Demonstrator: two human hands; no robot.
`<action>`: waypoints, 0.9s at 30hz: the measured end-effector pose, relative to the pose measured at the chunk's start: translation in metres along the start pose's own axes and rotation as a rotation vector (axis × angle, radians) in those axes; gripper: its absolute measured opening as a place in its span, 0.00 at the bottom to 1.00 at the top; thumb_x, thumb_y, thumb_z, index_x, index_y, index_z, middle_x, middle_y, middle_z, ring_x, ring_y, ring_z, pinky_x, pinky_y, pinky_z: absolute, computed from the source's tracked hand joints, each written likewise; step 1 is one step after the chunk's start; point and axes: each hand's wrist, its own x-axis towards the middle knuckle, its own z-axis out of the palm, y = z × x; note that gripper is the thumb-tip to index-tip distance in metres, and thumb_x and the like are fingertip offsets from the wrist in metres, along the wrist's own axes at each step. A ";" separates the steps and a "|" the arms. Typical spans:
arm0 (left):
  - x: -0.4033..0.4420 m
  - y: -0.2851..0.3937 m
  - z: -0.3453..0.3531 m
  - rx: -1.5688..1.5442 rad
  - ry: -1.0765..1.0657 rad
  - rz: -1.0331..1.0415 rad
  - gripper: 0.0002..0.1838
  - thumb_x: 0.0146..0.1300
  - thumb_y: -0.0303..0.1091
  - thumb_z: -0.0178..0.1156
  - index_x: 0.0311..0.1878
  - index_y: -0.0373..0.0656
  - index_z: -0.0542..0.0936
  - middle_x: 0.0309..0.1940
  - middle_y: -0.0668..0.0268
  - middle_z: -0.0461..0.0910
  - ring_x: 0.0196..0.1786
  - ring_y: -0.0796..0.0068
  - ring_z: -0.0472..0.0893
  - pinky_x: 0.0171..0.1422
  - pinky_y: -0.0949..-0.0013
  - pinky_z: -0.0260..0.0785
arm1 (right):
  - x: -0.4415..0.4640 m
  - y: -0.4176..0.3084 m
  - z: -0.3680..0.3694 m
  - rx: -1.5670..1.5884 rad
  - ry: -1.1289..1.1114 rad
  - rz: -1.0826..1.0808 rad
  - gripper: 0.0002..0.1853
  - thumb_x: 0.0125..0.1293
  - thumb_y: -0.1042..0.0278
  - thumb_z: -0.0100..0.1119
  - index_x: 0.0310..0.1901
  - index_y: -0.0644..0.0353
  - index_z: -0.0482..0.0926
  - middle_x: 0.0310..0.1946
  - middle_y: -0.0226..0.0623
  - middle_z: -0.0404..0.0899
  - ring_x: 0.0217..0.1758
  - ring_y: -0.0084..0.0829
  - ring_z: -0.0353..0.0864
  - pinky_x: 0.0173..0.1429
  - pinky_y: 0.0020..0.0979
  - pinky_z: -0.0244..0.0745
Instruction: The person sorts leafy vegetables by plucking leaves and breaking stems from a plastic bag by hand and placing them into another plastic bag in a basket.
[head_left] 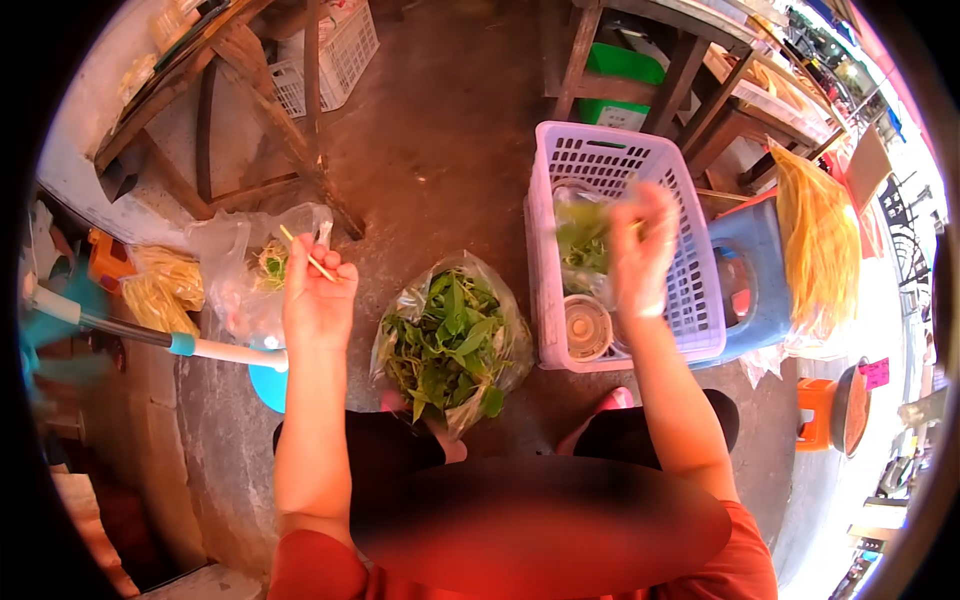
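Green bin (627, 68): label (618, 119) illegible | Grey-brown floor (440, 150): bagged leaves (455, 325) near basket's (543, 250) left edge | Left hand (318, 300): pinching stem (322, 269) | Right hand (640, 255): gripping greens (582, 225)

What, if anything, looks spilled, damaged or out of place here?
Nothing stands out. The leaves sit heaped in their bag on the floor, the crate stands upright nearby, and the left hand holds a thin stem. The greens by the right hand are too blurred to judge.

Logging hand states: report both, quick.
Left hand: fingers closed, holding a thin pale stalk.
Right hand: blurred, apparently closed on green leaves, above the lilac basket.
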 end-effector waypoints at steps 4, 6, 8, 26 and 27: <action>0.017 -0.008 -0.025 0.032 -0.015 -0.074 0.09 0.65 0.39 0.59 0.42 0.46 0.77 0.27 0.74 0.72 0.31 0.80 0.69 0.34 0.74 0.63 | 0.045 0.083 -0.037 -0.748 0.309 -0.075 0.17 0.63 0.71 0.54 0.54 0.61 0.70 0.38 0.39 0.78 0.37 0.32 0.75 0.46 0.30 0.72; 0.026 -0.014 -0.036 0.069 0.013 -0.111 0.09 0.65 0.40 0.59 0.42 0.46 0.77 0.28 0.74 0.72 0.31 0.79 0.69 0.35 0.75 0.62 | 0.029 0.148 -0.055 -0.953 -0.206 0.255 0.22 0.59 0.65 0.57 0.56 0.59 0.72 0.46 0.44 0.78 0.46 0.37 0.77 0.54 0.33 0.70; 0.038 -0.010 -0.043 0.084 0.045 -0.118 0.09 0.65 0.41 0.59 0.42 0.47 0.77 0.29 0.75 0.72 0.32 0.79 0.69 0.36 0.73 0.62 | 0.017 0.215 -0.071 -1.266 -0.684 0.182 0.26 0.56 0.59 0.59 0.58 0.55 0.73 0.51 0.46 0.78 0.54 0.39 0.77 0.61 0.33 0.69; 0.173 0.090 -0.199 0.896 0.491 0.273 0.16 0.59 0.30 0.59 0.50 0.40 0.74 0.37 0.63 0.78 0.38 0.71 0.77 0.43 0.69 0.71 | -0.015 -0.007 -0.052 -0.526 -0.590 0.146 0.18 0.59 0.75 0.58 0.53 0.62 0.74 0.52 0.45 0.76 0.59 0.41 0.73 0.62 0.36 0.67; 0.160 0.076 -0.181 0.950 0.397 0.345 0.16 0.58 0.32 0.59 0.49 0.40 0.75 0.36 0.63 0.78 0.37 0.71 0.77 0.42 0.70 0.70 | -0.019 -0.003 -0.048 -0.544 -0.672 0.033 0.18 0.59 0.74 0.59 0.53 0.62 0.75 0.51 0.46 0.76 0.58 0.42 0.74 0.62 0.36 0.67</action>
